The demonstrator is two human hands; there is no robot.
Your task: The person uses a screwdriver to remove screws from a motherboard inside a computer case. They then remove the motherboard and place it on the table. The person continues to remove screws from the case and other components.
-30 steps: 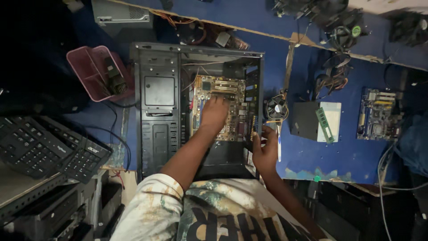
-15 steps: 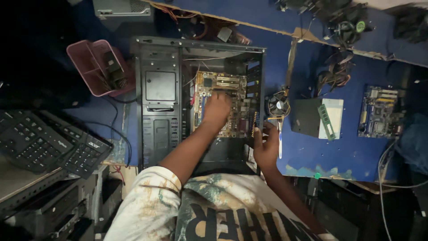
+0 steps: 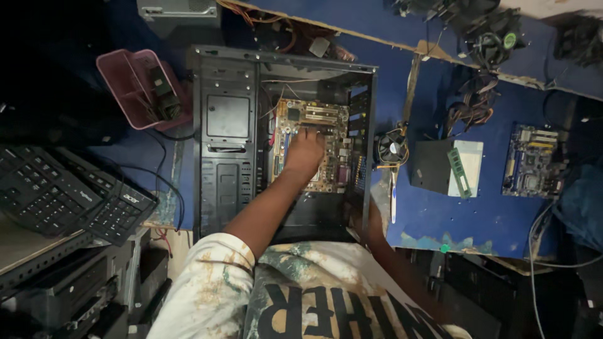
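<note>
A black computer case [image 3: 226, 157] lies open on a blue table [image 3: 440, 213]. A tan motherboard [image 3: 317, 119] is mounted inside it. My left hand [image 3: 304, 154] reaches into the case and rests on the motherboard's middle, fingers spread against the board and holding nothing I can make out. My right hand [image 3: 372, 220] sits low at the case's right edge, dark and partly hidden behind the metal rim. I cannot tell its grip.
A cooler fan [image 3: 391, 149] and a thin white tool [image 3: 393, 201] lie right of the case. Further right are a green memory stick [image 3: 458, 172] and a second motherboard [image 3: 534, 160]. A pink basket [image 3: 135, 88] and black keyboards [image 3: 63, 194] sit on the left.
My left hand has stayed on the motherboard, shifting only slightly. My right hand has dropped lower beside the case edge and shows less than before.
</note>
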